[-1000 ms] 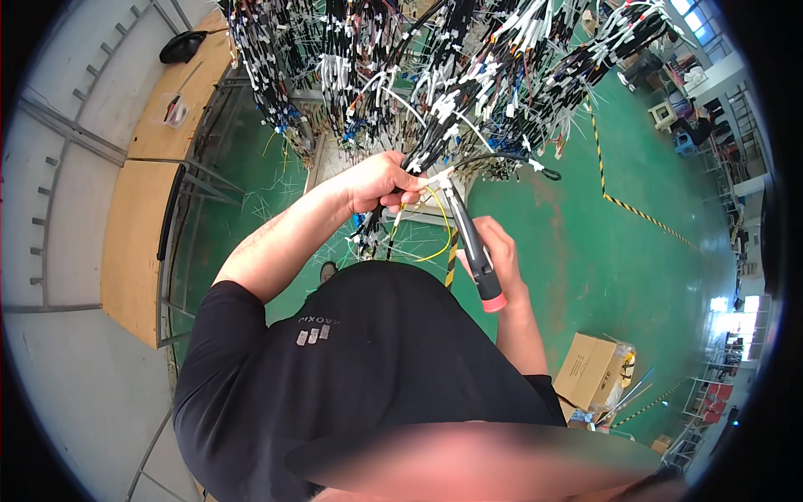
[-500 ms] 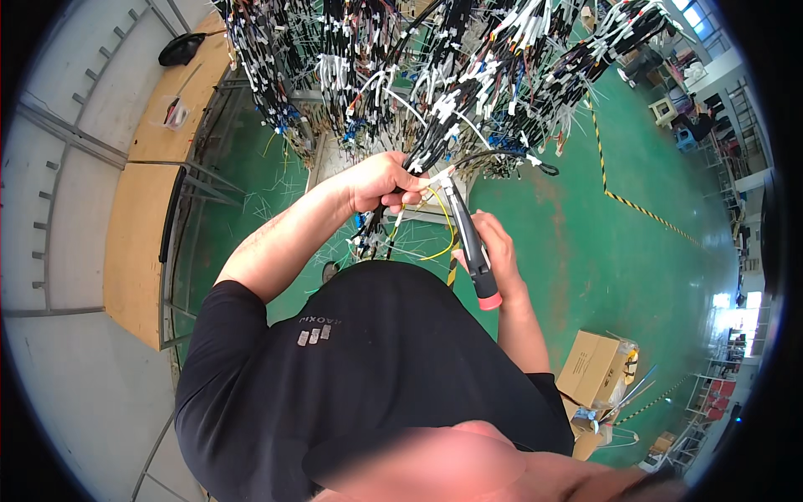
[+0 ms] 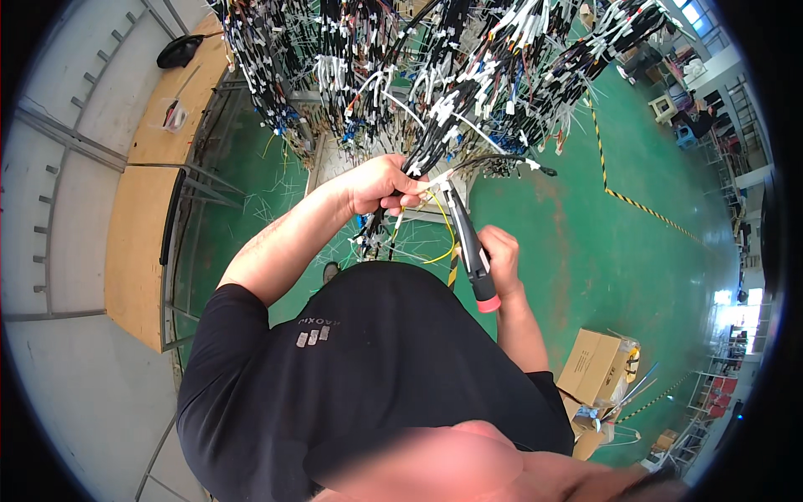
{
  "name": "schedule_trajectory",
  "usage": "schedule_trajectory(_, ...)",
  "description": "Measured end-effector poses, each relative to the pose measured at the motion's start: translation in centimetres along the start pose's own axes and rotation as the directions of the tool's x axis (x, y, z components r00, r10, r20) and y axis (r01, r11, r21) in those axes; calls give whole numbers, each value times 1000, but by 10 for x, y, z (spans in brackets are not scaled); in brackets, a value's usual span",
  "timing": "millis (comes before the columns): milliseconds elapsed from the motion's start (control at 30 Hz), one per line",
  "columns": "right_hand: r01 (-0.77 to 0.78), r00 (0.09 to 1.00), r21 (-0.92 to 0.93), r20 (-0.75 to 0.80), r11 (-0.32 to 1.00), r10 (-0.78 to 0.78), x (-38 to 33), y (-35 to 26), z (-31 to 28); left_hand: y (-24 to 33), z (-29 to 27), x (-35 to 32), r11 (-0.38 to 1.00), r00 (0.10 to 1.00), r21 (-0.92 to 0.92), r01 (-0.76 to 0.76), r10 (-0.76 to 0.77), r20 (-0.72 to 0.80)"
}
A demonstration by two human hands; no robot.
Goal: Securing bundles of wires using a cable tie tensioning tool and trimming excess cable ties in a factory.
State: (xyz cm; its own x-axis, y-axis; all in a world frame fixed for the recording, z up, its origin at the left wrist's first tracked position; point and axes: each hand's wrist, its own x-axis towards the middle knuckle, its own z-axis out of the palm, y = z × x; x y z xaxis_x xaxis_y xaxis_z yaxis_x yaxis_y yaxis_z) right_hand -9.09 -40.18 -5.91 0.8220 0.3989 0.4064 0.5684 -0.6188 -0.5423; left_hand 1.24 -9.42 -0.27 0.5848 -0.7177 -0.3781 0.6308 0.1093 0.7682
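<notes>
My left hand (image 3: pixel 383 186) is closed around a black wire harness (image 3: pixel 416 161) that hangs down from the mass above. Its thumb and fingertips are at a white tie or tag (image 3: pixel 437 179) on the bundle. My right hand (image 3: pixel 500 255) is wrapped round the handle of a black and grey cable tie gun (image 3: pixel 470 243) with a red end. The gun slants upward, its nose at the white piece beside my left fingertips. A loose yellow wire (image 3: pixel 449 219) curves between the two hands. A thin black branch cable (image 3: pixel 502 157) sticks out to the right.
Dense hanging harnesses (image 3: pixel 351 75) with white connectors fill the far side. Wooden benches (image 3: pixel 138 243) stand along the left wall. A cardboard box (image 3: pixel 592 366) sits at the lower right on the green floor (image 3: pixel 552 234), where black and yellow tape (image 3: pixel 644 211) runs.
My right hand's fingers have closed more tightly round the tie gun's handle. The gun has shifted very slightly; my left hand stays at the harness.
</notes>
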Motion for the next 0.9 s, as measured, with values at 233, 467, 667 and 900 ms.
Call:
schedule_trajectory(233,144,985,-89,-85,986,-151,7,-6,-4,-5,-6,0,999,992,-6,-47,46,-119)
schedule_trajectory(467,-103,995,719,83,688,62,26,-24,-5,-7,9,11,974,987,226,-29,64,-147)
schedule_trajectory(667,7,963,836,-154,549,222,70,-33,-17,-13,4,18,961,968,269,-57,119,-221)
schedule_trajectory(900,136,894,881,-306,453,328,73,-17,-90,-16,-50,5,941,940,331,-69,172,-293)
